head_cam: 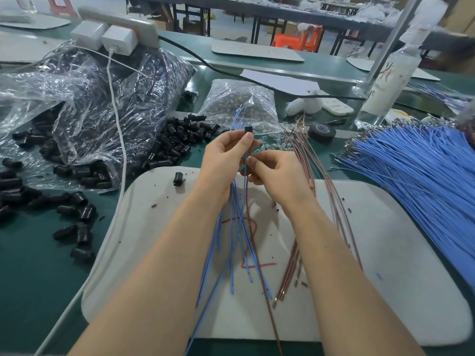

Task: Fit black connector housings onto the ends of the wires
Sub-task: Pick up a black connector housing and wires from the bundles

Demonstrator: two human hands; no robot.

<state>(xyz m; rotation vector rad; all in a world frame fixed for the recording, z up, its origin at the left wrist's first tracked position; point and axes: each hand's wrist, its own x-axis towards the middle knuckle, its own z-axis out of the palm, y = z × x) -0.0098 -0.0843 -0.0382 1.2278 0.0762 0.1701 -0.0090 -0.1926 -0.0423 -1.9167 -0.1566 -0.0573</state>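
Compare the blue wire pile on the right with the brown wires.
The blue wire pile is a thick fan of strands; the brown wires are a thin handful. The pile lies mostly on the green table; the brown wires cross the white mat. Both show metal tips.

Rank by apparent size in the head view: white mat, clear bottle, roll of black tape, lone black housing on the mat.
Largest to smallest:
white mat
clear bottle
roll of black tape
lone black housing
No two look alike; the gaps are plain.
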